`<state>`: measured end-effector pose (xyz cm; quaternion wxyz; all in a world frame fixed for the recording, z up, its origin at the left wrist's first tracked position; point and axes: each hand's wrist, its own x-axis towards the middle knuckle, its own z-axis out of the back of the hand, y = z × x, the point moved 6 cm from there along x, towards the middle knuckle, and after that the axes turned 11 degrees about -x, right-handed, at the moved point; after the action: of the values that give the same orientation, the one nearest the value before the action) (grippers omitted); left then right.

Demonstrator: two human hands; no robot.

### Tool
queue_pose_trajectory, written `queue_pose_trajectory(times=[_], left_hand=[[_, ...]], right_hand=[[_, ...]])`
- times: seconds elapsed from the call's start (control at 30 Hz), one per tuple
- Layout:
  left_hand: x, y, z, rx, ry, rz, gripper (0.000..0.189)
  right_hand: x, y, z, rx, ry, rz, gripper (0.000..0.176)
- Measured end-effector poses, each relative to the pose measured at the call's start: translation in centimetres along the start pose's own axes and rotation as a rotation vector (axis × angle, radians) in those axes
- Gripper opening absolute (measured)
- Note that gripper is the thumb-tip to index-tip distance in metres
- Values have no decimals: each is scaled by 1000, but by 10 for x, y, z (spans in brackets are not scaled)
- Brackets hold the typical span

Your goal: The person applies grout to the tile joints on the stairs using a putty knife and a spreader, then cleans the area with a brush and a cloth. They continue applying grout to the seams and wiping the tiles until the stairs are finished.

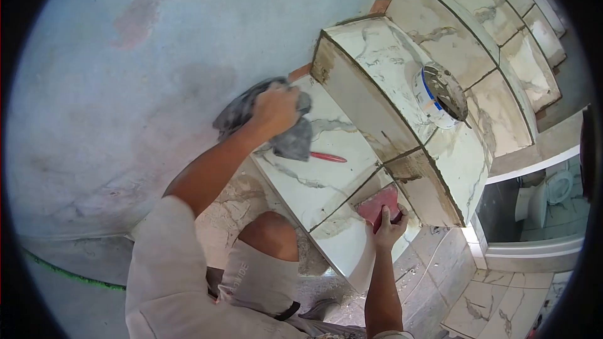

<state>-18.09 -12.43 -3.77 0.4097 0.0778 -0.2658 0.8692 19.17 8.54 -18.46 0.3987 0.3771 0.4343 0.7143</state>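
My left hand (276,110) is closed around a dark grey cloth (294,139) at the wall end of a marble-patterned tiled step (342,144). The hand is slightly blurred. Below and right of the cloth, a slim red object (328,157) like a pen or knife lies on the tile. My right hand (391,229) grips a flat red spreader (379,206), its blade at the tile surface by a dark joint line. Smears of grout mark the tile around it.
A white bucket (430,102) with grey-brown paste inside stands on the step above. More tiled steps (433,22) rise to the upper right. A blue-white wall (157,44) borders the left side. At the right, a doorway shows a toilet (558,187).
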Motion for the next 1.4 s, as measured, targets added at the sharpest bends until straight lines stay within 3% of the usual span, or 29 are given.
queue_pose_trajectory(times=[0.1, 0.2, 0.27, 0.3, 0.47, 0.63, 0.73, 0.8, 0.9, 0.93, 1.07, 1.13, 1.23, 1.33, 1.4], left_hand=[[60, 22, -86, -11, 55, -115, 34], [90, 29, -119, 73, 53, -187, 32], [80, 35, -115, 28, 98, 15, 30], [73, 38, -113, 22, 108, 16, 30], [-1, 63, -51, 108, 290, 205, 28], [-126, 109, 35, 129, 426, 464, 38], [-193, 150, 33, 158, 416, 571, 43], [-227, 163, 15, 139, 484, 645, 50], [-270, 169, -21, 224, 383, 605, 51], [-265, 159, -15, 222, 380, 606, 51], [-224, 77, 11, -337, 71, 434, 42], [-202, 33, 18, -560, 66, 391, 35], [-178, -34, 25, -616, 139, 247, 33], [-179, -97, -12, -835, 459, 187, 36], [-206, -117, -65, -1465, 450, 512, 33]], right_hand=[[1, 0, 1, -107, -10, 8, 37], [-1, 13, -2, -62, -19, -17, 36], [-2, 6, 2, -92, -33, -31, 36], [0, 4, 1, -98, -32, -29, 35], [0, 4, 2, -121, -41, -55, 33], [-1, 9, -2, -60, -45, -78, 31], [3, 16, -2, -211, -79, 46, 30], [1, 18, -2, -216, -69, 21, 33], [3, 15, -2, -189, -54, 4, 36], [4, 11, -2, -167, -45, 4, 36], [5, 2, 0, -161, -80, 18, 36], [9, -4, 0, -75, -91, -46, 34], [-1, 11, -16, 167, -122, -222, 32], [-30, 50, -46, 294, -104, -312, 30], [-55, 75, -65, 357, -145, -398, 30]])
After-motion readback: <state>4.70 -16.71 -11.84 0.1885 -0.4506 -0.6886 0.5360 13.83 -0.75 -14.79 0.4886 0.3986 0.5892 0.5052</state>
